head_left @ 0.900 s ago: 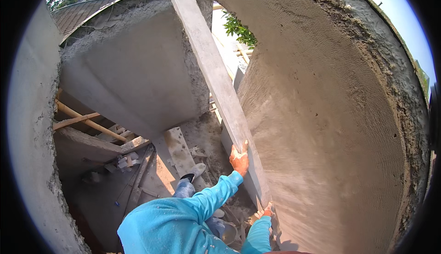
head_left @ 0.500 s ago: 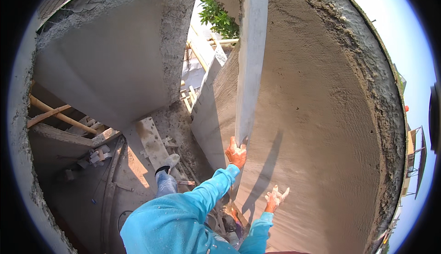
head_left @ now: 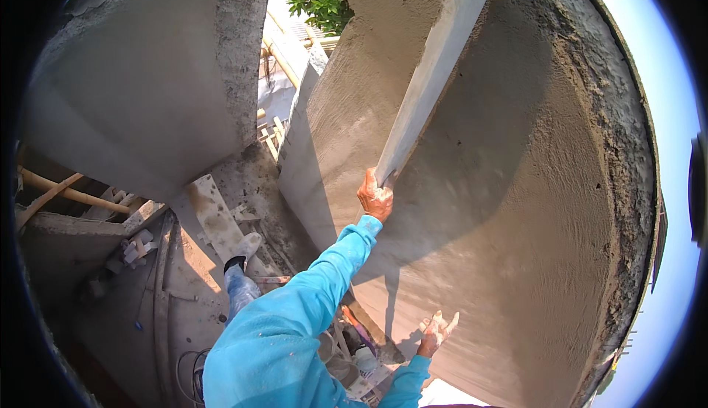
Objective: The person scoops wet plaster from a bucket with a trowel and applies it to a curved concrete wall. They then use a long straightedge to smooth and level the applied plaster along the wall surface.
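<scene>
My left hand [head_left: 375, 196] is closed round the lower end of a long grey straightedge [head_left: 436, 69]. The bar slants up and to the right across a freshly plastered wall [head_left: 509, 209]; it is cut off by the top of the view. Lower and to the right, my right hand [head_left: 439, 332] holds nothing. Its fingers are apart and coated with pale mortar, close to the wall's lower part; whether they touch it I cannot tell. Bright blue sleeves cover both arms.
A grey wall panel [head_left: 140, 76] rises at the left. Below it lie a mortar-stained board [head_left: 214, 213], broken blocks [head_left: 139, 249] and bamboo poles [head_left: 70, 189]. A leg in jeans [head_left: 240, 290] stands near the board. Buckets [head_left: 341, 367] sit beneath my arms. A rough mortar edge [head_left: 601, 143] borders the wall.
The straightedge has tilted, its upper part swinging to the right. My left hand has risen a little in view with it. My right hand stays low, fingers still apart. The view has shifted.
</scene>
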{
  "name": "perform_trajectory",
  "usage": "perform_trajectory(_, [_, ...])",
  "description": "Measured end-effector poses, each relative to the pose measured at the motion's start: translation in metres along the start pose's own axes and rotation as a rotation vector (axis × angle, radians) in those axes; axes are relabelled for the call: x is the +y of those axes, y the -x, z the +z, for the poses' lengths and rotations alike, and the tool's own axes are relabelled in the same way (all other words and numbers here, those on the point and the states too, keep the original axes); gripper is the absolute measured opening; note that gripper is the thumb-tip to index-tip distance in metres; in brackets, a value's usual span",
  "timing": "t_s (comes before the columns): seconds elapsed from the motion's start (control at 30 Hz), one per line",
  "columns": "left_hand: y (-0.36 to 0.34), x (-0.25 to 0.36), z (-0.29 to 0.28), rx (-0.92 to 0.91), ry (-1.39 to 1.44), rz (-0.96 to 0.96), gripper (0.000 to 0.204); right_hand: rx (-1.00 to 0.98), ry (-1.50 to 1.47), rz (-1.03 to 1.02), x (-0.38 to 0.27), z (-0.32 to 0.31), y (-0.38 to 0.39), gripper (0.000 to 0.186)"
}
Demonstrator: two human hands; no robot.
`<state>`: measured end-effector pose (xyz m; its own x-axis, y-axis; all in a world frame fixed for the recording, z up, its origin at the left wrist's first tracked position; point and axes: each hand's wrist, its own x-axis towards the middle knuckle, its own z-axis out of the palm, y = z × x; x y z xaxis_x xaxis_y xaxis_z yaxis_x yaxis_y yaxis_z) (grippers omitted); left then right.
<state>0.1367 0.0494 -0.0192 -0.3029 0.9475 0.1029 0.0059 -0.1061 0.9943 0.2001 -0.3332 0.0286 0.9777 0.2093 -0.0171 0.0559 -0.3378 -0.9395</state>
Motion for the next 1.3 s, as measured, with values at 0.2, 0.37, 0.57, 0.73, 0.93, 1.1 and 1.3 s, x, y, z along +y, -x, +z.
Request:
perform_trajectory(0.2, [-0.023, -0.021, 0.010, 0.033, -0.001, 0.069, 0.027, 0.324, 0.316, -0.205, -0.040, -0.019, -0.064, 0.071])
perform_trajectory(0.37, [-0.027, -0.022, 0.015, 0.063, -0.028, 0.115, 0.028, 0.721, 0.583, -0.186, -0.017, -0.040, -0.130, 0.079])
perform_trajectory(0.57, [0.000, -0.052, 0.013, 0.085, -0.092, 0.124, 0.031, 0.772, 0.399, -0.263, -0.018, -0.006, -0.132, 0.094])
perform_trajectory(0.73, [0.027, -0.069, 0.014, 0.105, -0.068, 0.131, 0.031, 0.744, 0.361, -0.240, -0.028, 0.003, -0.126, 0.095])
perform_trajectory(0.93, [-0.006, -0.059, 0.016, 0.167, -0.142, 0.206, 0.034, 0.734, 0.405, -0.219, -0.024, -0.009, -0.125, 0.093])
perform_trajectory(1.1, [-0.090, -0.043, 0.008, 0.254, -0.177, 0.202, 0.056, 0.691, 0.441, -0.244, -0.022, -0.012, -0.126, 0.092])
perform_trajectory(1.3, [-0.135, -0.032, 0.006, 0.272, -0.134, 0.195, 0.060, 0.691, 0.511, -0.222, -0.015, -0.014, -0.130, 0.091])
